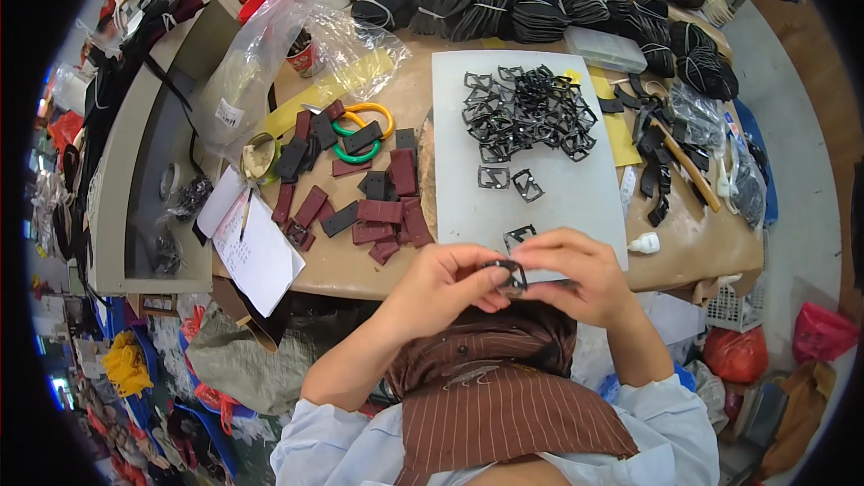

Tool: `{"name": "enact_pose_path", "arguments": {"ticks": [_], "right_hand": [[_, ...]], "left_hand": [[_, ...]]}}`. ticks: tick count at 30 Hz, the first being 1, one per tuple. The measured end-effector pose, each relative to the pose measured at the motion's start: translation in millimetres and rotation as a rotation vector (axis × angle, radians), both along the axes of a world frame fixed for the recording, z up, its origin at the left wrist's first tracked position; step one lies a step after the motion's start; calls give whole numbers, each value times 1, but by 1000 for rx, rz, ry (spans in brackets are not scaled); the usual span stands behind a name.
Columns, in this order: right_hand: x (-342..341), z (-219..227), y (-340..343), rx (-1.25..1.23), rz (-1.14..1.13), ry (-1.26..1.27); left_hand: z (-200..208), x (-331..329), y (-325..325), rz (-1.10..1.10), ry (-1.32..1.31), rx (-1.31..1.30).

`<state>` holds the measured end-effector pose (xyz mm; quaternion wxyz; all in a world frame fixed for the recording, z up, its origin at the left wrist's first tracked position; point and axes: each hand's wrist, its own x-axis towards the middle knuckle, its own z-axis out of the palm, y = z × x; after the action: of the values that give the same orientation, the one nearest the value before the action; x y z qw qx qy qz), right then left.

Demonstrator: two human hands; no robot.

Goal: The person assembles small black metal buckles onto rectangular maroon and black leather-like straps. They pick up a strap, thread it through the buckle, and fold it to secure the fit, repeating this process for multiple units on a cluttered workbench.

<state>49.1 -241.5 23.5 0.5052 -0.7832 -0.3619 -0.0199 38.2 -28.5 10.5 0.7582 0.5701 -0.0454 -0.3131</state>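
Note:
Close to my body, at the table's front edge, both hands meet around one small black metal buckle [515, 279]. My left hand [445, 281] pinches its left side between thumb and fingers. On the other side, the fingers of my right hand [580, 274] are bent around the buckle's right side and partly hide it. Just beyond my fingertips another black buckle [519, 237] lies on the white board [468, 216]. Farther up that board sits a heap of similar black buckles [540, 108], with two loose ones [509, 182] just below the heap.
Dark red and black leather pieces [378, 211] lie left of the board, beside yellow-and-green-handled scissors [358, 151]. An open notebook [261, 252] with a pen is farther left. Bundled dark straps [477, 4] line the back. A wooden-handled tool [688, 166] and white bottle [643, 243] lie right.

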Motion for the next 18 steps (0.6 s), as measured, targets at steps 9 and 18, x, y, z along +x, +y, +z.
{"name": "enact_pose_path", "arguments": {"ticks": [9, 18], "right_hand": [[-20, 0, 16, -181, 65, -174], [-34, -37, 45, 14, -196, -150]], "left_hand": [[-6, -30, 7, 90, 19, 154], [-32, -39, -6, 534, 18, -193]]}}
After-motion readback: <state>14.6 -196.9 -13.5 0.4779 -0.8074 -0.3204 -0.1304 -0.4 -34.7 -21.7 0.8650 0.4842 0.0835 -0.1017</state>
